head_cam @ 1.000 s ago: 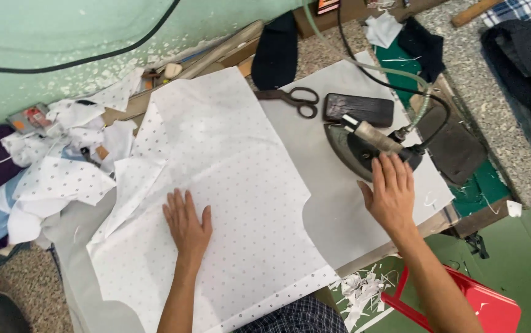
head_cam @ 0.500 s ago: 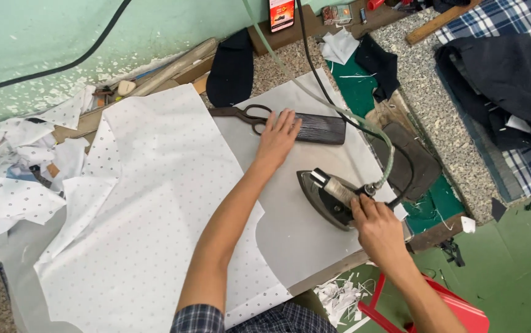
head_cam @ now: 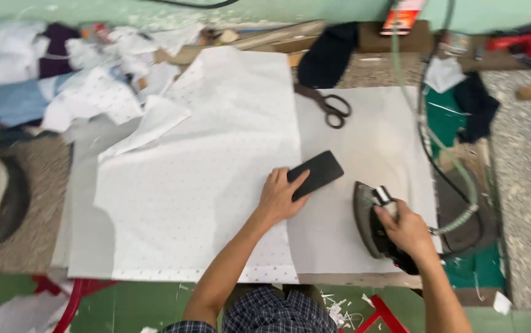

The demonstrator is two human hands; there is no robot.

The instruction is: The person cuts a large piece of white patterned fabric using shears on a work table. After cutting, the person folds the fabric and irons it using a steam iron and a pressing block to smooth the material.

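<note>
Left hand (head_cam: 279, 198) presses black block (head_cam: 315, 174) on white fabric (head_cam: 197, 185); right hand (head_cam: 406, 229) — iron (head_cam: 370, 223).

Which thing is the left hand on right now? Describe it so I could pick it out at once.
Start at the big white dotted cloth spread over the ironing table. At its right edge the left hand presses on a flat black rectangular block. It lies between the scissors and the iron in the right hand: plain, slab-shaped, no handles or cord.

white dotted fabric sheet (head_cam: 197, 179) on tabletop (head_cam: 370, 129), left side. flat black rectangular block (head_cam: 316, 174) at its right edge, dark metal iron (head_cam: 370, 219) right of that, black-handled scissors (head_cam: 330, 106) behind.
</note>
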